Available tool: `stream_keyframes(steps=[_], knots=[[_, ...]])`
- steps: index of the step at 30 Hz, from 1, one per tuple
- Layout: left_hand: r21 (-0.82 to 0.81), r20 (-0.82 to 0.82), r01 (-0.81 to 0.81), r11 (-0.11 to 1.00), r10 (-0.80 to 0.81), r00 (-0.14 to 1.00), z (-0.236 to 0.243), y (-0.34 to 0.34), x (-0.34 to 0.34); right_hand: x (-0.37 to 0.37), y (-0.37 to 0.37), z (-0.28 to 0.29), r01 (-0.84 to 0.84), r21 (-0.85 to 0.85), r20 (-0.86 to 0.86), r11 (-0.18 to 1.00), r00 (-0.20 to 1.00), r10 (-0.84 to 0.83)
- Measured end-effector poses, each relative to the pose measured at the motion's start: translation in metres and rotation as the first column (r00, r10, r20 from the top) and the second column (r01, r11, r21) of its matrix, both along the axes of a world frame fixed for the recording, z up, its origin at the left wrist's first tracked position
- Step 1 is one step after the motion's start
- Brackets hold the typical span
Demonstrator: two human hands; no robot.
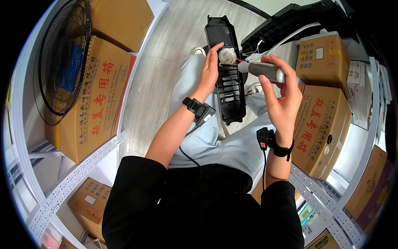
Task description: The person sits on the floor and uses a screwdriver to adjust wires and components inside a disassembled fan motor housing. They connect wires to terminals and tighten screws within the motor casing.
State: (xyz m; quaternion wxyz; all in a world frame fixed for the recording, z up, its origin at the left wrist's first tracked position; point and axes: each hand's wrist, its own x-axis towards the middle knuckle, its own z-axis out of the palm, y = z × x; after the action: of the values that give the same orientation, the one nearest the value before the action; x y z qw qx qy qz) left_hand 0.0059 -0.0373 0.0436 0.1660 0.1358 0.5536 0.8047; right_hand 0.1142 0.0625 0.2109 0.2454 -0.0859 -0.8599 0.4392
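Observation:
Between my knees lies a long black slotted plastic panel (231, 93), with a round whitish motor-like part (227, 56) at its middle. My left hand (210, 70) rests along the panel's left edge, fingers stretched out next to the round part. In my right hand (284, 93) is a thick grey cylindrical screwdriver (265, 71), gripped between thumb and fingers. Its narrower light-grey end points left toward the round part, and its shiny end faces right. The tip is too small to make out. A short red wire shows beside the round part.
A large black plastic housing (282, 31) with a white cable (300, 30) stands at the far right. Metal shelving with cardboard boxes (97, 91) flanks me on the left, with more boxes (321, 124) on the right. A black wire-cage fan (62, 62) stands far left.

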Motion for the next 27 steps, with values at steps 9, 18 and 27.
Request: stream_keyframes(steps=[9,18,27], knots=[[0.035,0.027,0.035,0.999,-0.036,0.999,-0.007,0.002,-0.001,-0.013,0.011,0.026,-0.326,0.252,0.141,0.911,0.944,0.298],[0.016,-0.002,0.055,0.998,-0.055,0.999,-0.006,0.0,-0.001,-0.019,-0.003,0.024,-0.204,0.214,0.164,0.955,0.972,0.171],[0.017,0.022,0.03,0.999,-0.03,0.999,0.0,-0.001,0.0,-0.018,-0.008,0.025,-0.205,0.267,0.095,0.942,0.978,0.186]])
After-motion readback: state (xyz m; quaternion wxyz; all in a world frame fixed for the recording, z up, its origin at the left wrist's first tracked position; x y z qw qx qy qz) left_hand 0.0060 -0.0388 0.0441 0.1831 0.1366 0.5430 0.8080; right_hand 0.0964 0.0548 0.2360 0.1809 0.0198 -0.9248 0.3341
